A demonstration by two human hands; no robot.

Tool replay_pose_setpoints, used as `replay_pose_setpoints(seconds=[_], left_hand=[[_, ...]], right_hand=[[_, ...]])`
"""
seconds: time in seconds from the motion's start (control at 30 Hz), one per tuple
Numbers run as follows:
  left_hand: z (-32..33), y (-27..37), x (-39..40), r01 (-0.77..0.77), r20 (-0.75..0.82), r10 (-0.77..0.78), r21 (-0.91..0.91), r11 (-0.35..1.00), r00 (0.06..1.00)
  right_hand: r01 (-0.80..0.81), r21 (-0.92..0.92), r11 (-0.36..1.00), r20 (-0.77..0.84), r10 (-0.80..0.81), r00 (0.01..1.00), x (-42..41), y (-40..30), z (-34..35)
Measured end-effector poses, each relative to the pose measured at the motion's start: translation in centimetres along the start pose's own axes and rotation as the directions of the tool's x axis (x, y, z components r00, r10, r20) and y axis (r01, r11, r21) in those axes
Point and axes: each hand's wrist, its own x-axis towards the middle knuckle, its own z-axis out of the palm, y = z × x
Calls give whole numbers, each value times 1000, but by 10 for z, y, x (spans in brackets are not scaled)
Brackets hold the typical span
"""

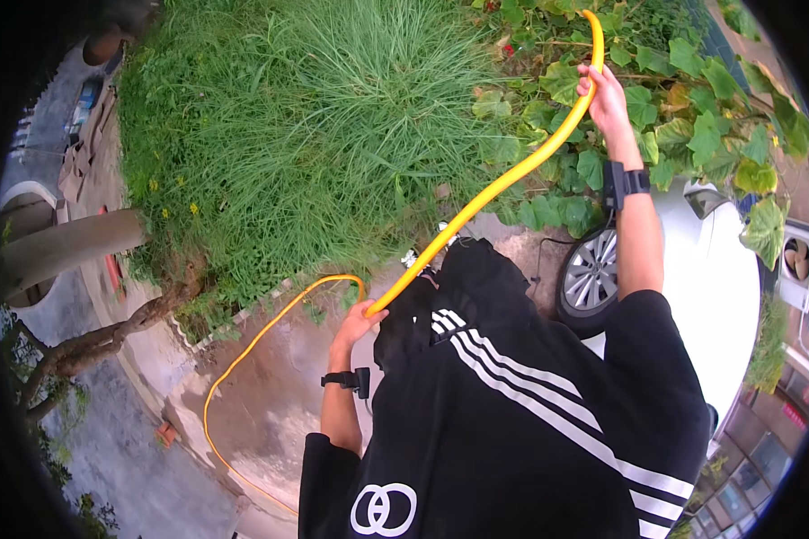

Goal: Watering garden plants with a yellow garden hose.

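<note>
A yellow garden hose [492,185] runs diagonally in front of my body, gripped at two places. My right hand [605,101] is raised and closed around it near its far end, which curves over broad-leaved vine plants [704,135]. Lower down, by my waist, my left hand [357,323] holds the same hose. From there the hose loops back and trails over the wet paving to the lower left. Whether water leaves the far end cannot be seen. A dark strap with a small device sits on each forearm.
Tall green grass [350,114] fills the bed ahead. A white car [708,263] with its wheel [590,276] stands close on my right. To the left are a leaning tree trunk [118,330], a pale post [74,252] and a brick [166,434] on the ground.
</note>
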Motion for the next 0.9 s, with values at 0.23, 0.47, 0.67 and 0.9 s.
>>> replay_pose_setpoints(seconds=[0.23,0.47,0.67,0.9], left_hand=[[34,48,-36,234,-370,-187,88,968,910],[47,70,-92,307,-751,-250,-66,949,611],[25,62,-130,193,-901,-338,-293,936,270],[-26,12,-122,67,-832,-475,-477,876,288]], right_hand=[[-173,-400,900,-484,-47,874,42,108,-41],[-117,-730,674,-248,-102,963,31,276,131],[-230,-125,965,-135,214,968,-3,289,157],[-382,-183,906,-110,367,924,-48,265,150]])
